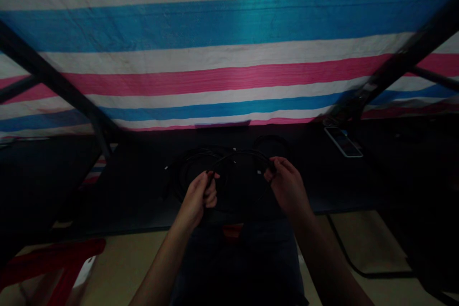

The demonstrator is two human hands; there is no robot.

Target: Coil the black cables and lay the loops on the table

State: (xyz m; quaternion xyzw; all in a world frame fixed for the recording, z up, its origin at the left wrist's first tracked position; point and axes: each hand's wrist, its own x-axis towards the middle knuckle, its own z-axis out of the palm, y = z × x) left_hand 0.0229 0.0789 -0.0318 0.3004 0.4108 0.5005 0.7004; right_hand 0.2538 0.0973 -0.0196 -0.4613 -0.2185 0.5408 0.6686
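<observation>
- The left hand (201,196) is closed in a fist around a black cable (229,157).
- The right hand (285,184) pinches the same cable near a small pale connector (258,172).
- The cable arcs between both hands above a dark table (143,191).
- A phone (343,141) lies to the right, well apart.
- A striped tarp (229,57) hangs behind.

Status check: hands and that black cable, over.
Left hand and right hand both gripping the black cable, looped above the dark table. Phone far right, clear of hands.
</observation>
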